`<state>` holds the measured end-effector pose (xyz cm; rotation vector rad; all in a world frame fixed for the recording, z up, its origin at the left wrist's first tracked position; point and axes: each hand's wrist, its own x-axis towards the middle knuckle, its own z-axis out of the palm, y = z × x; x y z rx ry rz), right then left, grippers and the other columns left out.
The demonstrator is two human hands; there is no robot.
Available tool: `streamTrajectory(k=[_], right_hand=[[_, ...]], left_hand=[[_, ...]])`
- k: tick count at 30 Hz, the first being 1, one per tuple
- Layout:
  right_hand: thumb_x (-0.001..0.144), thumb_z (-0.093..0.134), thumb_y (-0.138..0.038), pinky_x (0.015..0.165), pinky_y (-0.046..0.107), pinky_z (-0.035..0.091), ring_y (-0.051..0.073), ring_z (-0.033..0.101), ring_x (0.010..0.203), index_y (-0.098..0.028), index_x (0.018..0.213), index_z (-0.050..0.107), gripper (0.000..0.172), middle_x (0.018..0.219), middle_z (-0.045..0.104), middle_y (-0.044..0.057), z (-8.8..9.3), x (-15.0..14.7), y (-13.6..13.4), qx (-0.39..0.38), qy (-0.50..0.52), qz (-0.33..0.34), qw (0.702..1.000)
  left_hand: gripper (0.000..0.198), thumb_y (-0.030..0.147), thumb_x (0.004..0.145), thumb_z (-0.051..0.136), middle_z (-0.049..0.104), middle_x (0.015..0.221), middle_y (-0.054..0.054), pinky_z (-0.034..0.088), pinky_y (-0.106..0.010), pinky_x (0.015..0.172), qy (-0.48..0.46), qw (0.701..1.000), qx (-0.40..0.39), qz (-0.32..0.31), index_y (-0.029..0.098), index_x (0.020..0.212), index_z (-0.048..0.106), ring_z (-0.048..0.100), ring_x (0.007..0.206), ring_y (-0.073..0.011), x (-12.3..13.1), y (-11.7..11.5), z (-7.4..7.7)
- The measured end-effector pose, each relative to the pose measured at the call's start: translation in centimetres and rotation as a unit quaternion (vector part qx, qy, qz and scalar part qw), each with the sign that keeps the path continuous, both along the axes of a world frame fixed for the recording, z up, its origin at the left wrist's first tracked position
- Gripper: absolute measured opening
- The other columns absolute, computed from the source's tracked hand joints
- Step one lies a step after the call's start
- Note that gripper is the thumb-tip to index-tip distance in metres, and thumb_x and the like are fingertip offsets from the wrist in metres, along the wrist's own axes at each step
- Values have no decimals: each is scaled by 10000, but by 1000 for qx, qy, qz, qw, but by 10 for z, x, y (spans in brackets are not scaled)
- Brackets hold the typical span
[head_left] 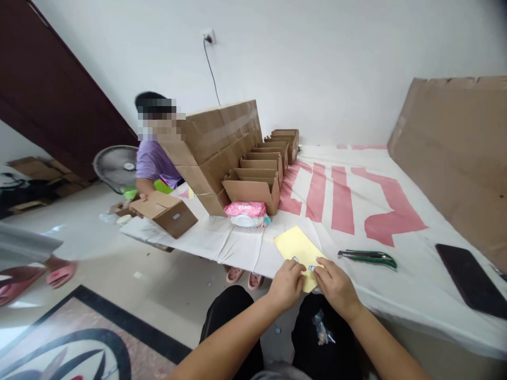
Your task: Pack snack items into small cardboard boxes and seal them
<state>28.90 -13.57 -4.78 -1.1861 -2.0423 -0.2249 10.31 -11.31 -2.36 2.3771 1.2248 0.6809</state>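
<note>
Left hand (pixel 285 284) and right hand (pixel 336 287) pinch at the near end of the yellow paper (pixel 298 245), left of the green knife (pixel 370 258) on the tabletop (pixel 412 290). A black phone (pixel 471 277) lies right of the knife.

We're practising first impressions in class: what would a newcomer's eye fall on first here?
Probably the stacked cardboard boxes mid-picture, with a row of open boxes along their right. Next, the bright yellow sheet held by the left hand and right hand at the near edge of the table, then the green-handled cutter to its right.
</note>
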Motion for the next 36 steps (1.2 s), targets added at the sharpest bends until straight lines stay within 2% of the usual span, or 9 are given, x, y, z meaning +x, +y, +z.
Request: streamTrajectory(k=[4,6,10,15,19,23,28,31,36], right_hand=[[952,452,-184,783,384,572,232,642,940,-184,910,634,187,1051,663,109,-10,-1,7,-54,-63,30,996],[948,455,-177,785,385,570,233,639,935,-178,912,629,178,1050,660,108,-11,2,5,-67,-68,33,995],[946,443,-142,808,377,561,223,634,931,-170,918,624,186,1033,659,100,-12,10,2,-74,-60,39,995],[941,453,-145,835,361,544,215,621,939,-169,958,621,171,1036,643,105,-10,14,4,-72,-26,3,997],[887,540,-138,804,391,530,247,593,941,-171,1023,610,156,1047,619,105,0,7,10,-118,-63,-22,991],[852,587,-124,797,381,500,241,558,911,-184,915,619,92,968,599,78,10,0,14,-172,-104,-13,979],[878,526,-101,788,332,454,211,531,862,-182,829,593,116,898,587,57,19,4,14,-187,-78,-9,979],[886,506,-115,806,333,434,217,527,873,-172,828,585,113,892,589,65,25,6,21,-203,-71,-58,975],[857,555,-163,784,382,441,278,543,903,-145,865,626,74,911,614,114,33,2,39,-246,-160,-147,944]], left_hand=[[276,90,857,457,641,1142,-90,464,-395,920,45,988,89,-117,186,1075,597,530,1032,-225,-5,2,-10],[249,121,869,474,642,1189,-79,450,-407,935,73,981,108,-142,194,1068,605,523,1062,-236,-6,3,-13],[211,139,870,483,670,1151,-64,450,-405,914,74,981,112,-141,194,1018,622,528,1042,-244,-7,6,-14],[194,139,866,475,688,1100,-68,445,-381,915,23,982,101,-157,192,988,616,559,965,-204,-6,12,-13],[176,113,839,481,691,1065,-56,432,-367,922,-4,982,89,-165,198,929,606,564,911,-181,-6,16,-14],[147,115,831,489,679,1065,-50,417,-365,941,-10,983,82,-161,202,898,587,559,931,-177,-8,17,-18],[149,119,818,507,671,1065,-45,413,-363,941,0,984,82,-160,205,916,580,543,953,-190,-8,16,-19],[136,131,827,506,669,1074,-47,413,-365,937,6,984,85,-158,205,914,580,534,960,-197,-8,16,-19],[133,160,865,481,661,1098,-51,413,-377,934,23,983,90,-158,203,940,582,525,994,-210,-8,16,-18]])
